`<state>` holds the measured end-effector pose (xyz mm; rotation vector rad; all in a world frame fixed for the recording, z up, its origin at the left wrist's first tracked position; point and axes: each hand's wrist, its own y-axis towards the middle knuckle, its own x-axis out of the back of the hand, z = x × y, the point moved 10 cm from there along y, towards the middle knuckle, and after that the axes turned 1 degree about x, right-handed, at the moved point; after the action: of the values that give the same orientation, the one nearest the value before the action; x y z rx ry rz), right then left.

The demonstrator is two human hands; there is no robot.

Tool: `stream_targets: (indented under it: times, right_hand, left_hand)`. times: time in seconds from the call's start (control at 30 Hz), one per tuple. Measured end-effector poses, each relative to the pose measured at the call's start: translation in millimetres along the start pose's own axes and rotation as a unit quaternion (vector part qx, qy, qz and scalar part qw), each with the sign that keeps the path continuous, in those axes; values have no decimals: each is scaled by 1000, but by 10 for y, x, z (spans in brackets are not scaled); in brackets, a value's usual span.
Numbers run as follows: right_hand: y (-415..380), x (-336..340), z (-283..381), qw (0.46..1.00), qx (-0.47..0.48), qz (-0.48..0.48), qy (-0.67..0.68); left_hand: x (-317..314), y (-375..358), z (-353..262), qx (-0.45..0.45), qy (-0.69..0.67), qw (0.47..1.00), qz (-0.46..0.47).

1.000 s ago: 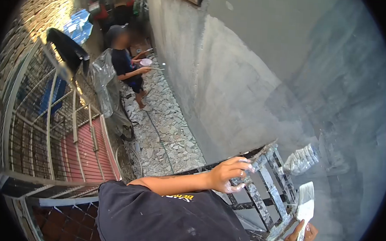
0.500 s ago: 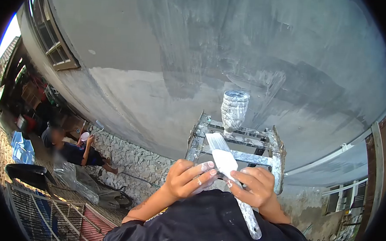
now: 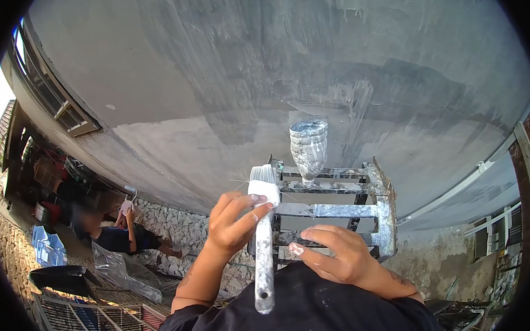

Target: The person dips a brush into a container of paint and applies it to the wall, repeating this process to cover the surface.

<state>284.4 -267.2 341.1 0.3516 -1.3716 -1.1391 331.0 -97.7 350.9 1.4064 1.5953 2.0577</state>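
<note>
My left hand (image 3: 231, 222) pinches a paintbrush (image 3: 265, 249) near its white, paint-covered ferrule. The brush points away from me, with pale bristles at the far end and a splattered handle hanging toward my shirt. A few stray bristles stick out sideways. To the right of the handle, my right hand (image 3: 339, 254) is open and holds nothing; its fingers are stretched out, with white paint on the tips. Beyond both hands, a paint-smeared container (image 3: 308, 150) shaped like a cut, upturned plastic bottle stands on a slatted, paint-spattered stand (image 3: 346, 210).
A grey wall (image 3: 234, 62) with darker wet-looking streaks rises ahead. At left, another person (image 3: 120, 233) sits near rubble (image 3: 184, 224), holding a pale pink thing. A blue plastic crate (image 3: 48, 247) and a metal grille (image 3: 83, 318) lie farther left and below.
My right hand has let go of the brush and moved slightly away. The brush has swung more upright and shifted left, now in my left hand. The view has turned a little.
</note>
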Motion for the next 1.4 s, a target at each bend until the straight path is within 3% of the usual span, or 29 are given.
stream_targets:
  times: [0.13,0.27,0.33,0.47,0.53,0.57,0.63,0.67,0.73,0.83,0.93,1.0,1.2,1.27,1.33,1.4]
  right_hand:
    - [-316,5,-302,995,-74,30,-52]
    - [-622,-46,-579,986,-159,28,-47]
    - [-720,-106,-704,977,-208,35,-20]
    - [-663,-177,-629,984,-161,55,-62]
    - [-675,-203,-634,982,-153,55,-95]
    - [-671,-213,-625,983,-150,57,-95]
    - [-667,-199,-626,982,-149,50,-100]
    - [-663,-208,-626,983,-147,52,-101]
    - [-674,-201,-627,983,-152,42,-98]
    - [-667,-207,-616,983,-143,37,-108]
    - [-680,-203,-590,982,-132,31,-134]
    - [-683,-206,-575,982,-131,27,-137]
    - [-689,-213,-566,981,-125,31,-142]
    - [-675,-223,-570,981,-121,33,-145]
    - [-671,-225,-563,981,-120,31,-147]
    - [-657,-228,-556,982,-120,31,-146]
  left_hand:
    - [128,113,654,111,-54,991,-40]
    - [-56,100,1230,238,-131,962,-12]
    - [-142,197,1401,229,-156,960,-29]
    - [-433,472,1573,242,-218,945,33]
    - [-501,691,1520,161,-153,971,86]
    - [-484,766,1573,163,-152,971,83]
    - [-184,982,1447,43,-89,995,-20]
    - [-108,1066,1468,45,-89,995,-23]
    - [274,1156,1411,10,-98,986,-132]
    - [458,1130,1346,-10,-134,974,-180]
    - [288,911,1088,-113,-80,980,-141]
    - [59,688,948,-122,-39,987,-101]
    - [-740,-373,1199,-58,18,998,25]
    - [-762,-473,1288,-37,18,998,41]
    - [-792,-423,1332,23,-50,989,136]
    - [-707,-217,1338,69,-95,978,174]
